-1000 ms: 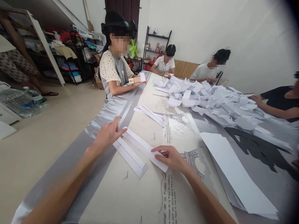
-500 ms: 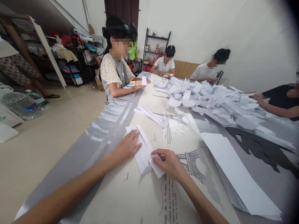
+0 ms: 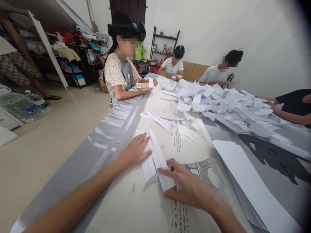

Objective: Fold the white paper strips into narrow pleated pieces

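My left hand (image 3: 133,151) lies flat with its fingers apart on a white paper sheet (image 3: 148,170) marked with dark lines. Beside that sheet, to its right, is a narrower white paper strip (image 3: 167,179). My right hand (image 3: 188,184) touches this strip at its near end, the index finger on top and the thumb at the near edge, fingers spread. The two papers lie side by side, slightly askew. Farther up the table are a few more lined strips (image 3: 160,121).
A large heap of white papers (image 3: 218,97) covers the far right of the table. Long white sheets (image 3: 252,181) lie at right. At left a person holds a wooden block (image 3: 143,85) with white paper; others sit around the table. Water bottles (image 3: 21,105) stand on the floor.
My right hand has opened from a pinch on the strip to spread fingers at its end. The strip now lies more nearly alongside the lined sheet. My left hand stays flat on the paper.
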Available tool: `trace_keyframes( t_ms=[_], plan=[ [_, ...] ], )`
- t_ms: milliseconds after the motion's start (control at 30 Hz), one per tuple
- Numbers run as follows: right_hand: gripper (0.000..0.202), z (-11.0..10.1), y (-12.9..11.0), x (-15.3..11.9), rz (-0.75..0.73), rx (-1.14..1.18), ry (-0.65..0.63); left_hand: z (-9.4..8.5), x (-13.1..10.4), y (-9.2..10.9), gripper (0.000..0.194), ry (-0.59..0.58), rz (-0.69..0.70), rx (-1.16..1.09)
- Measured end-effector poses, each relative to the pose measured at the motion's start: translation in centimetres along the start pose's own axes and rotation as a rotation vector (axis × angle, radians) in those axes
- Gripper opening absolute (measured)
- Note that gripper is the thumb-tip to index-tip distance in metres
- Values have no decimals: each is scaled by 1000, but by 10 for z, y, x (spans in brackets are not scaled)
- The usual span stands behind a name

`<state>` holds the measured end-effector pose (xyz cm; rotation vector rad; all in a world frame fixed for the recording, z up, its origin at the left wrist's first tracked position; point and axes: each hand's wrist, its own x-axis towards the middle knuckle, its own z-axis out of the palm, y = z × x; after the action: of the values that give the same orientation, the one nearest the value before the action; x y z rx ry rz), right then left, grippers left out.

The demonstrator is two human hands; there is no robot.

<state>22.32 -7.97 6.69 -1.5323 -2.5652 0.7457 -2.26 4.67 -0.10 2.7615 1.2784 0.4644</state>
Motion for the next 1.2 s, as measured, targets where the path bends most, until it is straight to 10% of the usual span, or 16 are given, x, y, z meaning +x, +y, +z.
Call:
trace_keyframes(
  t_ms=[333,633,1200],
  plan=[
    [47,30,14,8,-326,-417,346,7,-3,0,65,21,23,-41],
    [17,46,8,5,-596,-166,457,-8,-2,6,55,-27,180,-79],
    [15,57,-3,7,-544,-110,423,-1,-5,9,59,12,135,-14]
  ],
)
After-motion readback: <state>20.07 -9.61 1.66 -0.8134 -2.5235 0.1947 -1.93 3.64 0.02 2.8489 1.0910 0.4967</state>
